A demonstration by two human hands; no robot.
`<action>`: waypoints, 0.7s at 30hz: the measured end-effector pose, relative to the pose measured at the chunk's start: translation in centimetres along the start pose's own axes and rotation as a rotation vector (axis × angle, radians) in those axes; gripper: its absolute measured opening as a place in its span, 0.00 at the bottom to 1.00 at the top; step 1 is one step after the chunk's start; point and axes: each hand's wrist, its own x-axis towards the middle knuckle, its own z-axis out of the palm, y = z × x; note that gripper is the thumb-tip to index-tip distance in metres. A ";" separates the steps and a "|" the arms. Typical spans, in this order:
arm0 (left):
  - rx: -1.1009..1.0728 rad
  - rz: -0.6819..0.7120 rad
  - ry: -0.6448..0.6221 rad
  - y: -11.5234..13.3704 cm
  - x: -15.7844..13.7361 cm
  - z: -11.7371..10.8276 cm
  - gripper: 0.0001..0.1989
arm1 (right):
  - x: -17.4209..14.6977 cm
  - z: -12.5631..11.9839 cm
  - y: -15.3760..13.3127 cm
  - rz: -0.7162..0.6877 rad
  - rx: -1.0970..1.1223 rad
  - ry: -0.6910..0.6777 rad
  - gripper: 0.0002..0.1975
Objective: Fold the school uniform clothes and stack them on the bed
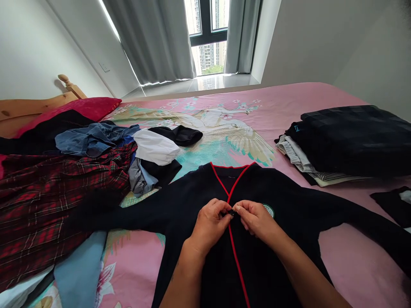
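Note:
A black cardigan (192,201) with red trim lies face up on the bed, its sleeves spread to both sides and its V-neck pointing away from me. At the top of its front edge, my left hand (213,220) and my right hand (253,218) meet, each in a pinch. Between their fingertips shows a small dark button (231,212), partly hidden by the fingers. Beside my right hand, a round green and white badge (269,210) sits on the chest of the cardigan.
Loose clothes, among them a red plaid garment (58,205), a denim piece (93,139) and a white cloth (156,147), heap on the left. Folded dark clothes (356,137) are stacked at right on the pink patterned bedsheet (276,100). A wooden headboard (35,107) stands far left.

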 end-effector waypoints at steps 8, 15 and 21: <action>0.031 -0.100 0.108 -0.2 0.3 0.9 0.05 | -4.0 -0.7 -3.3 -0.140 -0.283 -0.047 0.12; 0.044 -0.142 0.113 -0.8 0.7 1.3 0.06 | -6.2 1.2 -4.5 -0.138 -0.856 -0.186 0.15; -0.063 -0.181 0.103 -1.6 0.9 1.0 0.07 | -6.9 2.2 -3.6 -0.047 -0.936 -0.059 0.07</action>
